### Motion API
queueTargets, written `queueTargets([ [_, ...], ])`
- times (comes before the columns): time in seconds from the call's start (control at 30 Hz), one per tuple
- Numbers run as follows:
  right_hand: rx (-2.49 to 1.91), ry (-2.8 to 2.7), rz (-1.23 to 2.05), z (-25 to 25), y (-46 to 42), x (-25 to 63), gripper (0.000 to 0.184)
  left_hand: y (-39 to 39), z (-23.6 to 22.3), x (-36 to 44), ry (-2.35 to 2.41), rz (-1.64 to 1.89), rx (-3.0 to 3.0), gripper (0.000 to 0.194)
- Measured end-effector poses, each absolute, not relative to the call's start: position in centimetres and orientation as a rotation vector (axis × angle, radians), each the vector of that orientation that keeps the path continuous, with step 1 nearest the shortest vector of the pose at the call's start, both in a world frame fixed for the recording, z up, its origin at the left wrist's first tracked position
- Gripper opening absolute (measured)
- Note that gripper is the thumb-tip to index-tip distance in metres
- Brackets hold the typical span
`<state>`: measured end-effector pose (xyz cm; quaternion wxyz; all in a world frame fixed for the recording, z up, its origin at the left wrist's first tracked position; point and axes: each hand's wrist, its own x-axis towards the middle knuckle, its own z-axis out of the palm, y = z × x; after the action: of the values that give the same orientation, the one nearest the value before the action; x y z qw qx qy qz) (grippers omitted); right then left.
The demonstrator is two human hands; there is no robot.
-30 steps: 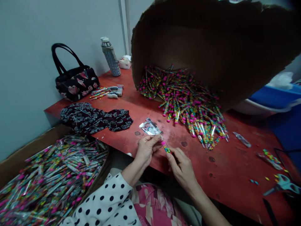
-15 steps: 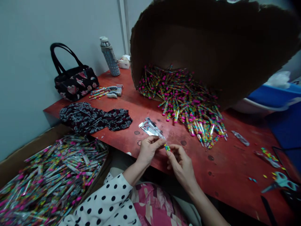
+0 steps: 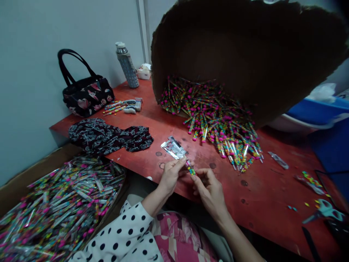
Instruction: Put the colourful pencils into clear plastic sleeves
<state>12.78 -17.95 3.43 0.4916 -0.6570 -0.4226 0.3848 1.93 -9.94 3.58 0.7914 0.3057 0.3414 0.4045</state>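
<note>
My left hand point(image 3: 170, 175) and my right hand point(image 3: 208, 189) meet over the near edge of the red table point(image 3: 261, 196). Both pinch one small tube of coloured beads with a pink cap point(image 3: 191, 169), the left hand at its upper end and the right at its lower end. Just beyond my left fingers lies a small stack of clear printed sleeves point(image 3: 173, 148). A large heap of the same colourful tubes point(image 3: 215, 120) spills from a tipped brown cardboard box point(image 3: 245, 51) further back.
A cardboard box full of wrapped tubes point(image 3: 60, 203) sits low at the left. On the table lie a dark patterned cloth point(image 3: 109, 136), a black floral handbag point(image 3: 85, 94), a bottle point(image 3: 127, 65), a few loose tubes point(image 3: 120, 105) and scissors point(image 3: 325, 213) at the right edge.
Both hands shifted slightly up and away, staying pinched on the tube; the tube tilted and less of it shows between the fingers. The view drifted a little.
</note>
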Motion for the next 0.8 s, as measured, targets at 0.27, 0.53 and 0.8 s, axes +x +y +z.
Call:
queueTargets([
  [0.27,-1.535,-0.916,1.010,3.5,-18.1,12.6,0.023,-9.5,3.0,1.9,0.829,0.901,0.759,0.025],
  [0.53,-1.557,-0.976,0.842,3.6,-17.2,12.3,0.020,-11.0,2.6,2.8,0.871,0.946,0.818,0.025],
  [0.8,-1.252,-0.814,1.309,2.8,-17.7,11.9,0.029,-10.2,2.9,2.1,0.817,1.064,0.518,0.021],
])
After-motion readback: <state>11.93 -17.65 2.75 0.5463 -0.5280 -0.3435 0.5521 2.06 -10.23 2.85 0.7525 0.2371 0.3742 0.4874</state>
